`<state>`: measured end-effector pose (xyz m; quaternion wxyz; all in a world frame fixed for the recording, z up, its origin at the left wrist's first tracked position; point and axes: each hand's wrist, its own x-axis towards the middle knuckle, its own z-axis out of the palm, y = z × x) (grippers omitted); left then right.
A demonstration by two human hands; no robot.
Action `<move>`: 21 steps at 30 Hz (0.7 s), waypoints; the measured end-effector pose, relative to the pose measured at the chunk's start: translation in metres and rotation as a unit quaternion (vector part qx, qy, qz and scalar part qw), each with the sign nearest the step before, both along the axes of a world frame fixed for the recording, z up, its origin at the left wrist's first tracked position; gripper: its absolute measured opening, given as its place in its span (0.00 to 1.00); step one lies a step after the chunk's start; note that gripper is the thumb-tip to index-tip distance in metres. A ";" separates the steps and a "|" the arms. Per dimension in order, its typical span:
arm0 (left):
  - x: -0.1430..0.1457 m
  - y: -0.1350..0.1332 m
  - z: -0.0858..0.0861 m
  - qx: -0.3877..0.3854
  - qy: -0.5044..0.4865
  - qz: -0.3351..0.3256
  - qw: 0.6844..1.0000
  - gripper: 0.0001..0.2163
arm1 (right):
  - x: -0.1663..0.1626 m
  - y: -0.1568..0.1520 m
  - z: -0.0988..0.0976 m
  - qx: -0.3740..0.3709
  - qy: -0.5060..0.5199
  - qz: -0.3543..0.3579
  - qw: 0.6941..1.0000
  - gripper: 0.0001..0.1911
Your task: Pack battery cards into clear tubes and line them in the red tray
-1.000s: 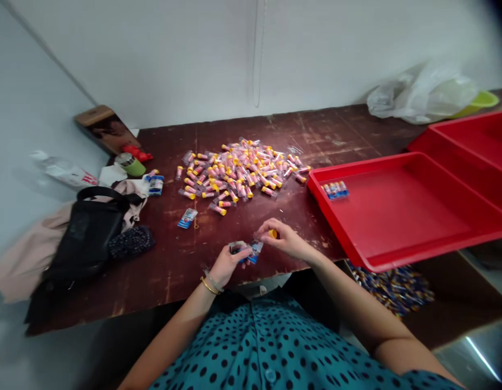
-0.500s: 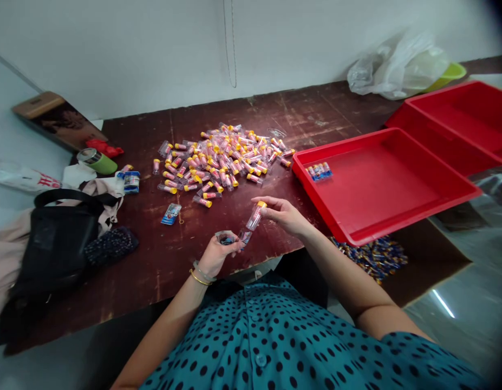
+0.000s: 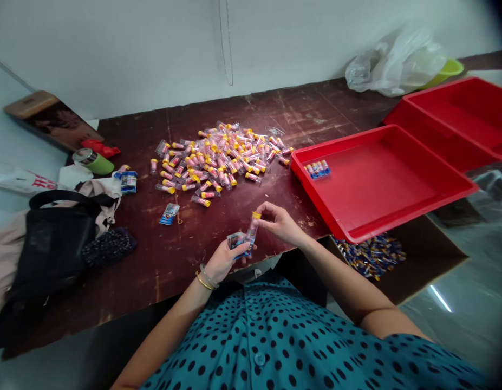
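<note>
My left hand [image 3: 224,259] is closed around a small stack of blue printed sleeves [image 3: 236,241] near the table's front edge. Between the thumb and fingers of my right hand [image 3: 278,222] is the yellow-capped end of a clear tube [image 3: 253,230]. The tube's lower end meets the sleeves at my left fingertips; whether it sits inside one I cannot tell. Beyond my hands lies a heap of clear tubes [image 3: 218,160] with yellow caps and pink contents. Flat on the table, left of my hands, rests a blue packet of sleeves [image 3: 169,214].
A red tray [image 3: 389,179] at right holds several blue-wrapped tubes [image 3: 317,169]. Under it, a cardboard box [image 3: 429,254] contains many wrapped tubes. At left are a black bag [image 3: 59,233], a green cup [image 3: 94,161] and another blue pack [image 3: 129,182]. Plastic bags [image 3: 397,65] lie at back right.
My right hand has lowered the tube towards my left hand, so its lower end now meets the sleeves. My left hand has shifted slightly right and turned the sleeves.
</note>
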<state>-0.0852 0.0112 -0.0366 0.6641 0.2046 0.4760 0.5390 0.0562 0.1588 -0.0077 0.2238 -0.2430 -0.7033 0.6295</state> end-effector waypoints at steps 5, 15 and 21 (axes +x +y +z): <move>0.001 0.000 0.002 -0.036 -0.083 0.003 0.996 0.16 | 0.007 -0.023 -0.014 -0.054 0.003 -0.047 0.997 0.13; 0.003 0.009 0.017 -0.020 -0.091 0.002 0.996 0.15 | 0.010 -0.041 -0.007 -0.100 0.040 -0.057 0.992 0.14; 0.005 0.013 0.015 -0.016 -0.075 0.001 0.997 0.14 | 0.008 -0.045 -0.007 -0.126 0.043 -0.050 0.990 0.14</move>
